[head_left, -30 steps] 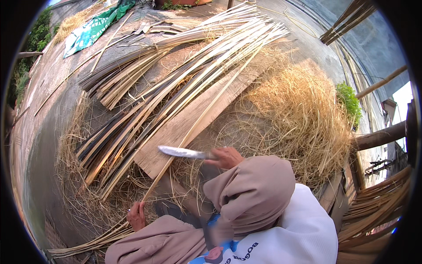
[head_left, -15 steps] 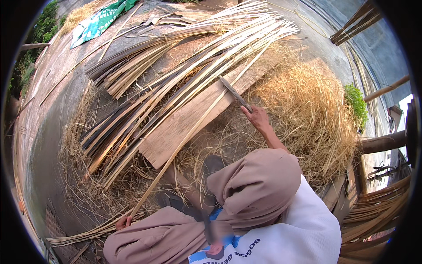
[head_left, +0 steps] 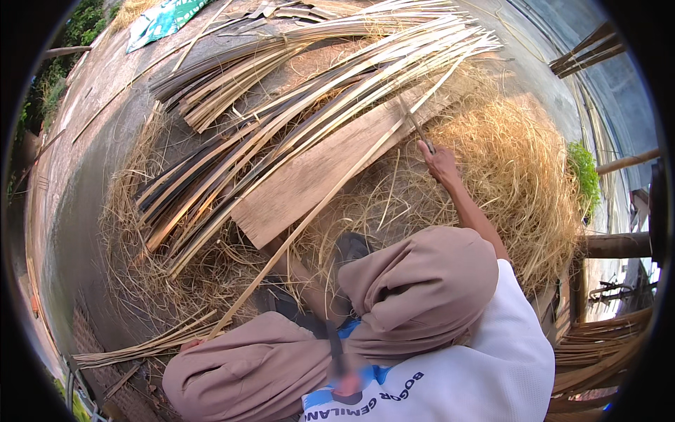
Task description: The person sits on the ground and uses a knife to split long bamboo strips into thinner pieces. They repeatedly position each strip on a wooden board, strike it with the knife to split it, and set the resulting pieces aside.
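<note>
A long pale bamboo strip (head_left: 307, 220) runs slantwise from beside my left knee up over a wooden board (head_left: 288, 188). My left hand (head_left: 190, 344) is closed on the strip's near end, mostly hidden behind my trouser leg. In my right hand (head_left: 441, 163) is a knife with a long narrow blade (head_left: 413, 120), gripped by its handle. The blade lies across the strip near the board's far end. Beside the board, to its left, lies a large fanned bundle of bamboo strips (head_left: 281, 141), some pale and some dark-skinned.
Curly bamboo shavings (head_left: 510, 190) are heaped to the right and scattered around the board. A second bundle of strips (head_left: 225, 88) lies farther left. Thin strips (head_left: 133, 359) rest beside my left knee. A wooden pole (head_left: 617, 245) juts in at the right.
My right hand has moved the knife farther along the strip, up and to the right, and the blade now points more upward. My left hand is more hidden by my knee.
</note>
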Demonstrator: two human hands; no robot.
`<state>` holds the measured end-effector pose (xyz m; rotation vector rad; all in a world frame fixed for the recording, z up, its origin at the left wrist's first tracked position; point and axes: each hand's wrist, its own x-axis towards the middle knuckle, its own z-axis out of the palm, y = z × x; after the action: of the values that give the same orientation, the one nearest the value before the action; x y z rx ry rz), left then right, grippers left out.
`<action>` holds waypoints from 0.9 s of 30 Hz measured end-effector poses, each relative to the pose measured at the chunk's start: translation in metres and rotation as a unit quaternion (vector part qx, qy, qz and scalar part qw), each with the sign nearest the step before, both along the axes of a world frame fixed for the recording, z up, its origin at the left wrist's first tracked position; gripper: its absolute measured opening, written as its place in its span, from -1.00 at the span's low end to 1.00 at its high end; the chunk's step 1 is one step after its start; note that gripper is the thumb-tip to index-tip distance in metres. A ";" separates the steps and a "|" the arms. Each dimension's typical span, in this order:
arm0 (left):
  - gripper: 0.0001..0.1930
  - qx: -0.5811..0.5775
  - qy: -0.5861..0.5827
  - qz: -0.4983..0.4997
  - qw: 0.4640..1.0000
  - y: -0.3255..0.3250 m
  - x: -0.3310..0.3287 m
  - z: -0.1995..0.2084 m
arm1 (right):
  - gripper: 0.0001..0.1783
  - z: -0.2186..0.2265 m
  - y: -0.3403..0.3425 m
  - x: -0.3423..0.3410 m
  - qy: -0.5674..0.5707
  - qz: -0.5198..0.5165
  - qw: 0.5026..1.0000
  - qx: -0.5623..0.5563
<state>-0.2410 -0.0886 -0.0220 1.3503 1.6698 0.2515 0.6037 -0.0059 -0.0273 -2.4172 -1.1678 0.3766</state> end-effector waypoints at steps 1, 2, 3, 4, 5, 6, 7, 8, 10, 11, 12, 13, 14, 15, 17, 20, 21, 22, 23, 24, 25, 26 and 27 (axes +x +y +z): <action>-0.63 -0.003 -0.004 0.002 1.000 0.003 0.011 0.003 | -0.28 0.000 0.005 -0.039 0.056 0.033 0.998 -0.009; -0.63 -0.008 -0.020 -0.012 1.000 0.019 0.029 -0.001 | -0.30 -0.001 -0.006 -0.067 0.038 0.079 0.996 0.007; -0.63 -0.014 -0.021 -0.003 1.000 0.026 0.046 0.007 | -0.33 -0.010 -0.011 -0.113 0.032 0.140 0.989 0.023; -0.63 -0.019 -0.030 -0.004 0.999 0.041 0.069 0.012 | -0.37 -0.011 -0.027 -0.152 0.038 0.209 0.977 0.012; -0.63 -0.020 -0.038 0.000 0.999 0.049 0.084 0.018 | -0.40 -0.009 -0.033 -0.177 0.047 0.281 0.959 0.005; -0.63 -0.040 -0.019 0.000 0.999 0.050 0.070 0.023 | -0.42 -0.006 -0.033 -0.173 0.009 0.339 0.941 0.007; -0.63 -0.061 0.000 0.001 0.998 0.044 0.034 0.026 | -0.43 -0.003 -0.033 -0.167 -0.029 0.396 0.918 0.009; -0.63 -0.085 0.023 0.001 0.996 0.027 -0.019 0.030 | -0.45 -0.002 -0.041 -0.163 -0.062 0.449 0.891 0.009; -0.63 -0.154 0.063 0.014 0.986 0.000 -0.102 0.049 | -0.43 -0.015 -0.035 -0.067 -0.096 0.334 0.935 0.070; -0.62 -0.190 0.084 0.036 0.977 -0.023 -0.142 0.064 | -0.39 0.000 -0.025 -0.031 -0.037 0.159 0.987 -0.010; -0.62 -0.215 0.096 0.044 0.971 -0.030 -0.165 0.071 | -0.35 0.005 -0.020 0.018 -0.081 -0.032 0.995 -0.040; -0.62 -0.238 0.109 0.059 0.963 -0.044 -0.180 0.076 | -0.34 0.009 -0.013 0.030 -0.103 -0.037 0.992 -0.055; -0.61 -0.250 0.114 0.067 0.959 -0.050 -0.186 0.075 | -0.33 0.016 -0.009 0.041 -0.128 -0.043 0.988 -0.070; -0.61 -0.247 0.118 0.073 0.959 -0.057 -0.180 0.073 | -0.31 0.028 0.001 0.041 -0.149 -0.045 0.984 -0.082; -0.60 -0.210 0.119 0.065 0.968 -0.050 -0.157 0.056 | -0.28 0.023 0.015 -0.002 0.011 -0.027 1.000 -0.005; -0.59 -0.095 0.062 0.006 0.993 -0.012 -0.052 0.011 | -0.39 0.015 0.005 -0.091 0.039 0.098 0.994 -0.016; -0.59 -0.058 0.030 -0.017 0.998 0.009 0.001 -0.007 | -0.39 -0.003 -0.003 -0.115 -0.056 0.139 0.989 0.018; -0.59 -0.039 0.006 -0.036 0.999 0.027 0.048 -0.016 | -0.39 -0.019 -0.018 -0.135 -0.033 0.173 0.983 0.049; -0.59 -0.047 -0.022 -0.043 0.998 0.042 0.094 -0.018 | -0.38 -0.025 -0.029 -0.161 0.008 0.214 0.974 0.068; -0.59 -0.016 -0.024 -0.063 0.998 0.056 0.154 0.005 | -0.44 -0.014 -0.040 -0.191 0.056 0.233 0.971 0.000; -0.60 0.016 -0.036 -0.096 0.995 0.073 0.205 0.025 | -0.46 -0.015 -0.062 -0.200 0.062 0.252 0.964 -0.055; -0.60 0.030 -0.046 -0.079 0.995 0.076 0.203 0.029 | -0.40 -0.024 -0.061 -0.234 0.031 0.328 0.944 -0.029; -0.61 0.036 -0.069 -0.088 0.993 0.086 0.209 0.020 | -0.34 -0.026 -0.067 -0.239 -0.009 0.376 0.927 -0.014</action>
<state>-0.0320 -0.0021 -0.0021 1.4911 1.4298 0.2976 0.3650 -0.0725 -0.0536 -1.8968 -2.0824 0.5918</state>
